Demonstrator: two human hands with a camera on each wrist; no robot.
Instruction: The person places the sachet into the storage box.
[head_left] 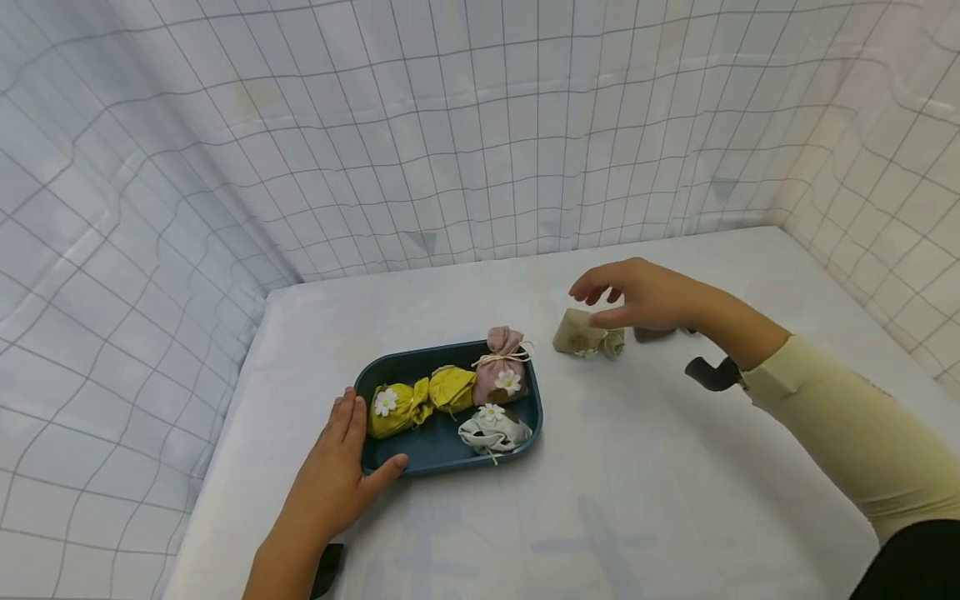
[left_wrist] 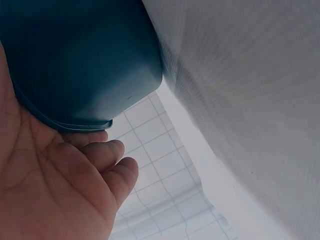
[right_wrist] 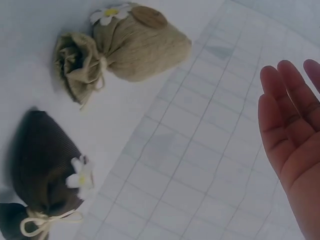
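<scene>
A dark blue tray (head_left: 382,467) is seen on the near left part of a white table (head_left: 637,500). The left hand (head_left: 337,475) is laid flat against the tray's near left corner, with the fingers straight along the left rim and the thumb stretched along the near rim; nothing is gripped. In the left wrist view the palm and fingers (left_wrist: 107,160) are shown pressed to the tray's (left_wrist: 80,60) outer wall.

Four small cloth pouches are held in the tray: two yellow pouches (head_left: 420,398) lying end to end at the left, the left one bearing a white flower, a pink pouch (head_left: 501,367) at the far right corner tied with pale string, and a white pouch (head_left: 491,431) at the near right corner.

The right hand (head_left: 637,293) is held above the table to the right of the tray, fingers spread and loosely bent, holding nothing. Just below its fingertips a tan pouch (head_left: 587,337) is seen lying on its side on the table, apart from the tray. Just right of it, mostly hidden under the hand, a dark brown pouch (head_left: 654,334) is seen. In the right wrist view the tan pouch (right_wrist: 122,47) and the dark brown pouch (right_wrist: 45,172) are shown near each other but not touching, each with a small white flower, while the open fingers (right_wrist: 287,120) are seen well clear of both.

A checked white cloth (head_left: 450,125) is hung behind and beside the table.
</scene>
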